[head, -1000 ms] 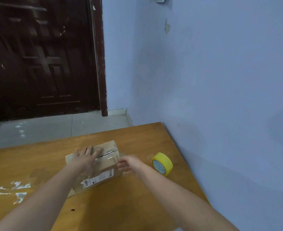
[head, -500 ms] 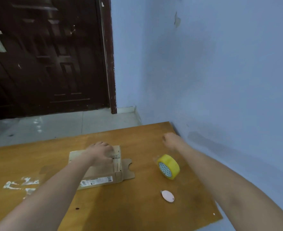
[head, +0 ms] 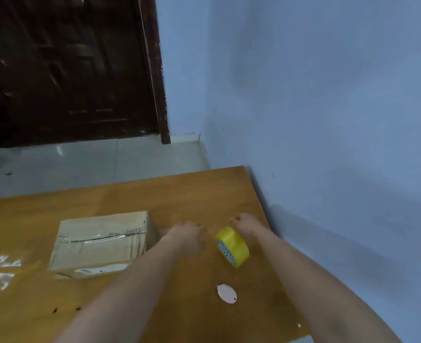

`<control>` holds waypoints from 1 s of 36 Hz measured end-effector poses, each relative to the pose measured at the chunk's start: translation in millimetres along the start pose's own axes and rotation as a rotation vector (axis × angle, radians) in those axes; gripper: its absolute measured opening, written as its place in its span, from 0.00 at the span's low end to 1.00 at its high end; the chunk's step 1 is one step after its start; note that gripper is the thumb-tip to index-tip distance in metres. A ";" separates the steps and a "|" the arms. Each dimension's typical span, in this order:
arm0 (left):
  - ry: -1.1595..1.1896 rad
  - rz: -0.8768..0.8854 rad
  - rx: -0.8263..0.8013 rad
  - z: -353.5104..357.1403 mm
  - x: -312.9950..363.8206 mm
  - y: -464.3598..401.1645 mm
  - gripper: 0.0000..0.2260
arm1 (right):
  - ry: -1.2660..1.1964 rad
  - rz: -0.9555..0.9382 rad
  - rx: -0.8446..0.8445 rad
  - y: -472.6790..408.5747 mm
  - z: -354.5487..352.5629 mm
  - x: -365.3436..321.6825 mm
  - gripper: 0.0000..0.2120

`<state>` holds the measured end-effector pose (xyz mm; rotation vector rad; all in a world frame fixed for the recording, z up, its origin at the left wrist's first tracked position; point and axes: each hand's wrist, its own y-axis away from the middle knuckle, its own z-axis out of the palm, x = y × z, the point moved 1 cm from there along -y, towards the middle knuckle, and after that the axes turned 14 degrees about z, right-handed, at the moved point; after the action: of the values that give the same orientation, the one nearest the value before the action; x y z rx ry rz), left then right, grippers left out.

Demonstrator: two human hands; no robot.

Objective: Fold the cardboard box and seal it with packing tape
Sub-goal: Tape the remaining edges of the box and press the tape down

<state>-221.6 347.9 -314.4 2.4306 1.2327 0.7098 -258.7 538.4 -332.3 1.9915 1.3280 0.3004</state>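
The cardboard box (head: 100, 243) lies flat and closed on the wooden table (head: 184, 194), left of centre, with clear tape glinting across its top and a white label on its near side. A yellow roll of packing tape (head: 233, 246) stands on its edge to the right of the box. My left hand (head: 187, 235) is off the box, just left of the roll, fingers bent down and holding nothing. My right hand (head: 244, 222) sits behind the roll's far right side, fingertips close to its top; motion blur hides whether they touch it.
A small white oval tag (head: 226, 294) lies on the table nearer me than the roll. Shiny tape scraps (head: 4, 268) stick to the table at the far left. A blue wall (head: 328, 144) runs along the table's right edge. A dark door and grey floor lie beyond.
My left hand has left the box top and moved right toward the tape roll. My right hand has come back from the table's far corner to the roll's far side.
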 end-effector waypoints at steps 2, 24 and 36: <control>0.032 -0.012 -0.028 8.0 4.7 -11.7 0.25 | -0.051 0.039 -0.060 -9.1 4.6 1.1 0.25; 0.584 -0.108 0.087 32.2 21.4 -51.3 0.34 | -0.157 0.169 -0.552 -27.1 19.3 -22.6 0.13; 0.812 -0.109 0.182 32.0 23.0 -45.0 0.34 | -0.080 0.034 -0.420 -13.1 25.7 -20.8 0.14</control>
<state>-221.5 390.6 -356.3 2.2309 1.7453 1.7146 -263.2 511.9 -355.6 1.6553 1.0787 0.4688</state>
